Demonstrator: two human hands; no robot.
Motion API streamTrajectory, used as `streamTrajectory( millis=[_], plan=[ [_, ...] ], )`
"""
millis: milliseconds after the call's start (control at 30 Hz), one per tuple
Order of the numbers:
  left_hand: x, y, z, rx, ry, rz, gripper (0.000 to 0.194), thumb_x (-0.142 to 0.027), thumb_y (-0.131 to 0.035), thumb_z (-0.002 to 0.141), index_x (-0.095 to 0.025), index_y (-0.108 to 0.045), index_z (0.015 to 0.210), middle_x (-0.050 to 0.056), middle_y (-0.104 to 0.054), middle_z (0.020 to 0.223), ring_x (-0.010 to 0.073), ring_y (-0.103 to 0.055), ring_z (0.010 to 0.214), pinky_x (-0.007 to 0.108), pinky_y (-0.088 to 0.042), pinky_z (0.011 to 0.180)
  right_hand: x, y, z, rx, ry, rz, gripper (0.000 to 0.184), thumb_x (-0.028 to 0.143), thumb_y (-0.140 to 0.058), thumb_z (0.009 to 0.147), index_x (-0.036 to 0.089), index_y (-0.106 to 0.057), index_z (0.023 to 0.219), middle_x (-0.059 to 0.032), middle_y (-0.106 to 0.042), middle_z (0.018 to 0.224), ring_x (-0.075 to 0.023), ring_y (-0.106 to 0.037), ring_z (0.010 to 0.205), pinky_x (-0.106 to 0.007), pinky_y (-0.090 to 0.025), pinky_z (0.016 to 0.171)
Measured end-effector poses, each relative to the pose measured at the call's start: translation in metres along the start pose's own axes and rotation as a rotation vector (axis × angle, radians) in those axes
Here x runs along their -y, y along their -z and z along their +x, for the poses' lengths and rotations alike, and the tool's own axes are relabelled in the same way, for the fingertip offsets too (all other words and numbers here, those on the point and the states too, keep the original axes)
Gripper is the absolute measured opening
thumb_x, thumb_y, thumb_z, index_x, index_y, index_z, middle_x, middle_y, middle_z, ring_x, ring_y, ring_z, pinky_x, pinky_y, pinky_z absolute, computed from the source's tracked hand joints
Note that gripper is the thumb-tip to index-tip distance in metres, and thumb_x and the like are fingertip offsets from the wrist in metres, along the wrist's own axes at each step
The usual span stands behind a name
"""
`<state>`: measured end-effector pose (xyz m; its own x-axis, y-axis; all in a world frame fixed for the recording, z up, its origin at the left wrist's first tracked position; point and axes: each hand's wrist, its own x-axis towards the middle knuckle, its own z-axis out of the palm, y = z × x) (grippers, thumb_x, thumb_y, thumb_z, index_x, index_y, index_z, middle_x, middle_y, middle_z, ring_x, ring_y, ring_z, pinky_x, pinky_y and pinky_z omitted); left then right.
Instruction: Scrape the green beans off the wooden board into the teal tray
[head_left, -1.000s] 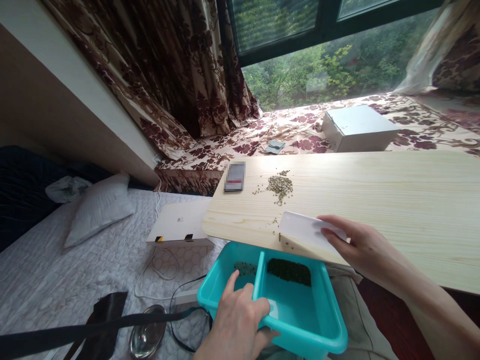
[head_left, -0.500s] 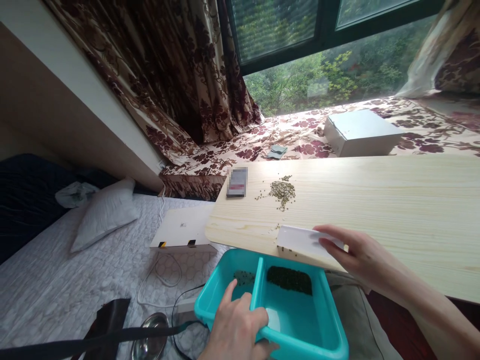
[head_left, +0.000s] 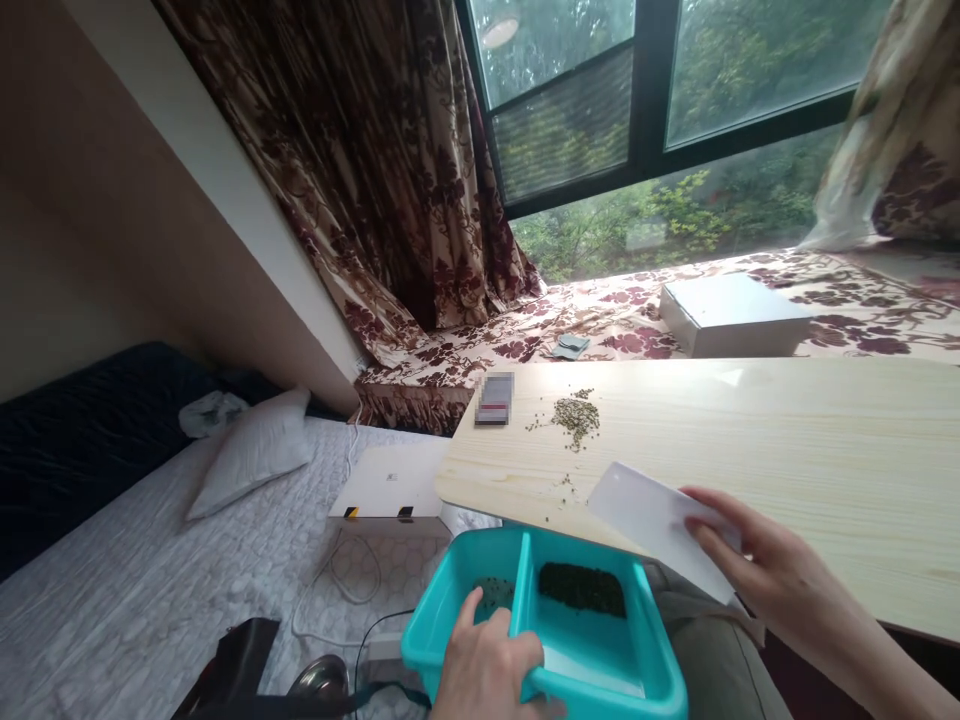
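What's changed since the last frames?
The right hand has shifted the white flat piece right and toward the person, out over the edge of the tabletop, more of its face showing. Nothing taken up or let go. Unchanged: left hand on teal tub, seed pile.

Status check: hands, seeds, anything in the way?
Right hand holding white flat piece; left hand on teal bin. Seeds piled on table, strays near edge. Nothing visibly blocking the pile.

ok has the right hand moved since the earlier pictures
Yes, the right hand has moved to the right, farther from the left corner of the wooden table.
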<state>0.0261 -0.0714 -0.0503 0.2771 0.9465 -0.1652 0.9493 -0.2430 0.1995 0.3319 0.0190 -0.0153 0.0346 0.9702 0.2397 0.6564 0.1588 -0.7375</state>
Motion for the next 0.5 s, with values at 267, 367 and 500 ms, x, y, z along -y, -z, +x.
streamTrajectory(
  millis=[267, 367, 500],
  plan=[
    [0.023, -0.017, -0.007, -0.167, -0.143, 0.072, 0.008, -0.025, -0.079, 0.085, -0.031, -0.074, 0.086, -0.003, -0.064, 0.075, 0.0196, -0.069, 0.071, 0.048, -0.047, 0.109, 0.004, -0.007, 0.004, -0.101, 0.005, 0.029, 0.035, 0.044, -0.052, 0.080, 0.026, -0.076, 0.098, -0.0023, -0.077, 0.066, -0.0249, -0.070, 0.050, -0.032, -0.050, 0.044],
    [0.024, -0.012, -0.009, -0.147, -0.154, 0.088, 0.007, -0.024, -0.077, 0.085, -0.029, -0.073, 0.084, -0.004, -0.063, 0.074, 0.0199, -0.069, 0.071, 0.048, -0.047, 0.109, 0.009, -0.007, 0.006, -0.096, -0.007, -0.002, 0.037, 0.043, -0.050, 0.081, 0.025, -0.076, 0.101, -0.0027, -0.078, 0.069, -0.0246, -0.070, 0.050, -0.032, -0.049, 0.043],
    [0.020, -0.006, -0.010, -0.159, -0.157, 0.073, 0.006, -0.029, -0.076, 0.087, -0.029, -0.072, 0.083, -0.004, -0.062, 0.072, 0.0201, -0.067, 0.069, 0.049, -0.047, 0.108, 0.010, -0.010, 0.012, -0.110, 0.044, -0.058, 0.033, 0.039, -0.050, 0.082, 0.028, -0.076, 0.099, -0.0018, -0.080, 0.074, -0.0248, -0.073, 0.056, -0.031, -0.052, 0.048]
  ],
)
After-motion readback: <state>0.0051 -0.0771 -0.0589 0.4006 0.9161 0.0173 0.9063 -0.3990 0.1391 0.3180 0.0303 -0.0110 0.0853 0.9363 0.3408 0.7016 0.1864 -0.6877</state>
